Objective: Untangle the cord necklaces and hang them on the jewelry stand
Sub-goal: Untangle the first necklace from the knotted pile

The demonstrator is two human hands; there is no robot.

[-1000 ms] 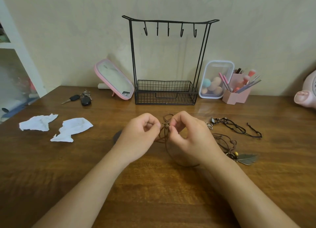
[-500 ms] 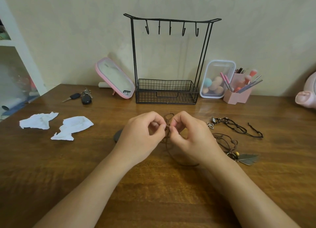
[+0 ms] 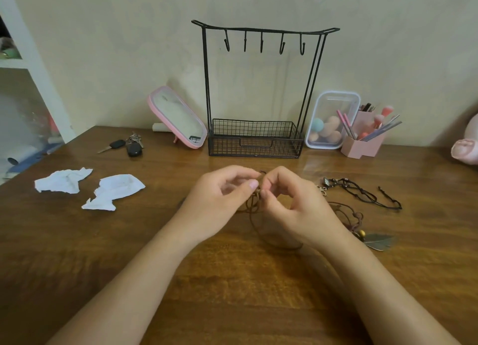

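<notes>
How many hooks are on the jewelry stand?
5 hooks, in a row under the top bar of the jewelry stand, from near its left post to near its right; all bare, none looks hidden.

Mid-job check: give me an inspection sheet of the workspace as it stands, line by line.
Surface: wooden table, no spills seen.
Job's things: brown cord necklace held at its tangle, loop trailing on the table; dark braided necklace and leaf-pendant necklace lie to the right; jewelry stand upright at the back, hooks all bare.
Clutter: crumpled white tissues, car keys, pink mirror, clear box of sponges, pink brush holder.
Hands: left hand and right hand both pinch the brown cord.
Cables: nothing seen.
Surroundings: plain wall behind, white shelf at left.
</notes>
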